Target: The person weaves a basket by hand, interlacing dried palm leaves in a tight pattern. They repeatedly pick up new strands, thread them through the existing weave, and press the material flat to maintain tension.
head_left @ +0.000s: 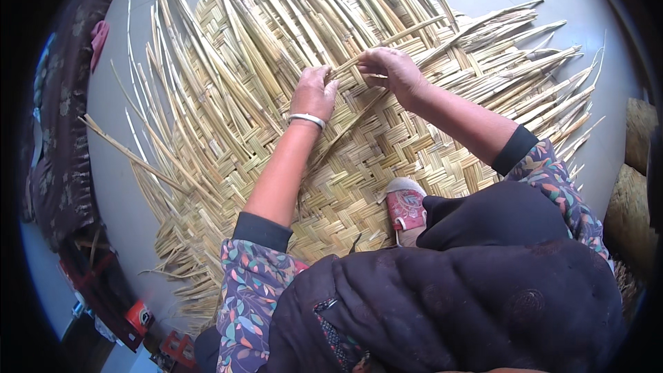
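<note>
A large woven reed mat (352, 197) spreads over the floor, with long loose reed strips fanning out past its weave. At its middle my left hand (315, 95), a pale bangle on its wrist, is closed on a flattened reed strip (414, 28) that slants up to the right. My right hand (394, 74) is just to the right, its fingers bent round the same strip, though their tips are partly hidden. Another strip (356, 121) lies slantwise over the weave below both hands.
My foot in a red patterned shoe (406, 207) rests on the mat. A dark patterned cloth (65, 110) drapes down at the left, with a pink cloth (99, 45) beside it. Rolled woven pieces (632, 200) stand at the right edge. Grey floor (114, 166) surrounds the mat.
</note>
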`<state>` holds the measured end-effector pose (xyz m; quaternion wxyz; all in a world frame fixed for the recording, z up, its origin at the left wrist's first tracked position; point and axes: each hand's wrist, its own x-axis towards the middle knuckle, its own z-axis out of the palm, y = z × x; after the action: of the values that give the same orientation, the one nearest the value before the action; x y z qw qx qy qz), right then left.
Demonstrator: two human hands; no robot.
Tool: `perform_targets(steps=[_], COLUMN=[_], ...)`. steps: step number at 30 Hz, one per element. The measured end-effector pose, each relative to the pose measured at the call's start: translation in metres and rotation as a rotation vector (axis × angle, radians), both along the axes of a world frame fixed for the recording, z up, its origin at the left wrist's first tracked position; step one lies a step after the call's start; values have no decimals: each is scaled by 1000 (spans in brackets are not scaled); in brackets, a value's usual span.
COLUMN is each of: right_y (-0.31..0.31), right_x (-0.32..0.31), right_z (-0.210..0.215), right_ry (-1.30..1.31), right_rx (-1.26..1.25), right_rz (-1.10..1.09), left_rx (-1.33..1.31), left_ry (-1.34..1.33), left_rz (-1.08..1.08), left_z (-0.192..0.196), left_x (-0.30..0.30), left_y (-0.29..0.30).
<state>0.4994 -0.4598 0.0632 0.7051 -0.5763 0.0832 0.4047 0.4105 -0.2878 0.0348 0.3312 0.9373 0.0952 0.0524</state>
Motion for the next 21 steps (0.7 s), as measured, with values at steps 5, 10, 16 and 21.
perform_targets(steps=[5, 10, 16, 21], right_y=[-10, 28, 77, 80], right_x=[30, 60, 85, 91], right_z=[-3, 2, -3, 0], right_ry=[-3, -330, -859, -1131], right_rx=[60, -154, -523, -681], right_rz=[9, 293, 794, 630], left_rx=[-165, -132, -271, -414], left_ry=[192, 63, 14, -13], left_rz=[178, 340, 523, 544], left_z=[15, 12, 5, 7], left_x=[20, 16, 10, 7], left_y=[-4, -11, -8, -8])
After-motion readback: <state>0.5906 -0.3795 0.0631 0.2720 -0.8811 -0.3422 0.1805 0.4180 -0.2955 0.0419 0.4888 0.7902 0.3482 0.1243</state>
